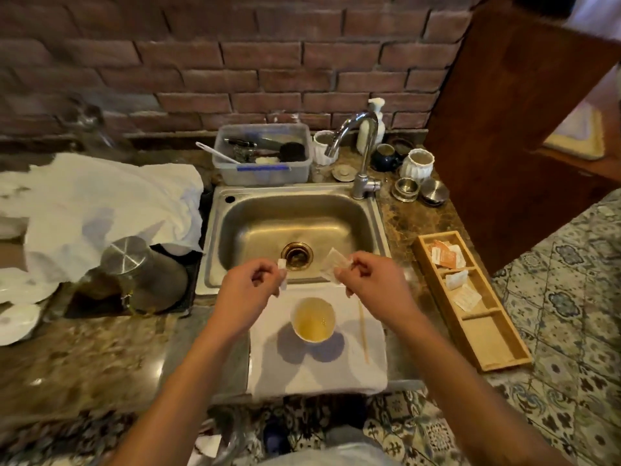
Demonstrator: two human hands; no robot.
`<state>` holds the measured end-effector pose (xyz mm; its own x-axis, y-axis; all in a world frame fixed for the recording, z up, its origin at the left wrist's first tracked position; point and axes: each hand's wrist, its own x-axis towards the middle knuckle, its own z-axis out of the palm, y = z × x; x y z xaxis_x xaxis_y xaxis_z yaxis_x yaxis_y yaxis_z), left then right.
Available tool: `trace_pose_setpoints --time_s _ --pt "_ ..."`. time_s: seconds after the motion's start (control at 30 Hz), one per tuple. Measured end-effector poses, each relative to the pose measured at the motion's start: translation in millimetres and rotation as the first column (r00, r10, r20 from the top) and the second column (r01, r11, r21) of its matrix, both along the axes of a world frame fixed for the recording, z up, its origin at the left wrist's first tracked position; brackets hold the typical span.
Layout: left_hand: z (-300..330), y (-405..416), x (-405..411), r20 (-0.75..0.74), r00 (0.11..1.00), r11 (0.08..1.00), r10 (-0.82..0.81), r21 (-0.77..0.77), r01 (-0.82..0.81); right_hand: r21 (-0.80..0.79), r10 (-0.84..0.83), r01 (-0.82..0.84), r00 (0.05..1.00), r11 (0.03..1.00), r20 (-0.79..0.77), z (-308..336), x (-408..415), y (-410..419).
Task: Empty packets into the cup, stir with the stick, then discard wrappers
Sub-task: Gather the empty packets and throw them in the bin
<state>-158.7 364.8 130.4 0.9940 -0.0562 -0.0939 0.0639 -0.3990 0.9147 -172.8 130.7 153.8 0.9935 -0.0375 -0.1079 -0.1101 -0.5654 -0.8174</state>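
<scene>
A white cup (313,319) with pale yellow liquid stands on a folded white towel (336,368) at the counter's front edge. A thin wooden stir stick (363,332) lies on the towel to the cup's right. Above the cup, my right hand (373,280) pinches a pale packet (332,267). My left hand (250,284) pinches a small torn-off white strip (282,269). The two pieces are held apart, over the sink's front rim.
A steel sink (376,227) with a tap (361,153) sits behind the towel. A wooden tray (504,351) at the right holds more packets (448,258). Left are a metal pot (134,264), white cloth (100,200) and plates (16,322). A plastic bin (262,173) stands behind the sink.
</scene>
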Motion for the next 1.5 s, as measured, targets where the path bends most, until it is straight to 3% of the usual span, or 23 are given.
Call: trace_pose_setpoints --time_s 0.4,0.63,0.9,1.0,1.5 --pt "8 76 -65 0.038 0.965 0.963 0.258 -0.085 -0.254 0.027 0.25 -0.255 0.961 0.967 0.115 25 6 81" --pt "2 67 -111 0.014 0.901 0.899 0.435 -0.062 -0.433 0.105 0.409 -0.414 0.91 0.904 0.066 15 -15 86" --pt "-11 26 -164 -0.076 0.766 0.758 0.639 -0.107 -0.643 0.141 0.54 -0.535 0.842 0.833 0.009 5 -46 64" --pt "-12 21 -179 -0.094 0.749 0.742 0.656 -0.101 -0.663 0.135 0.517 -0.514 0.856 0.847 0.015 0 -47 65" --pt "-27 75 -304 -0.152 0.536 0.535 0.83 -0.053 -0.843 0.184 0.695 -0.678 0.718 0.711 -0.038 -26 -107 152"
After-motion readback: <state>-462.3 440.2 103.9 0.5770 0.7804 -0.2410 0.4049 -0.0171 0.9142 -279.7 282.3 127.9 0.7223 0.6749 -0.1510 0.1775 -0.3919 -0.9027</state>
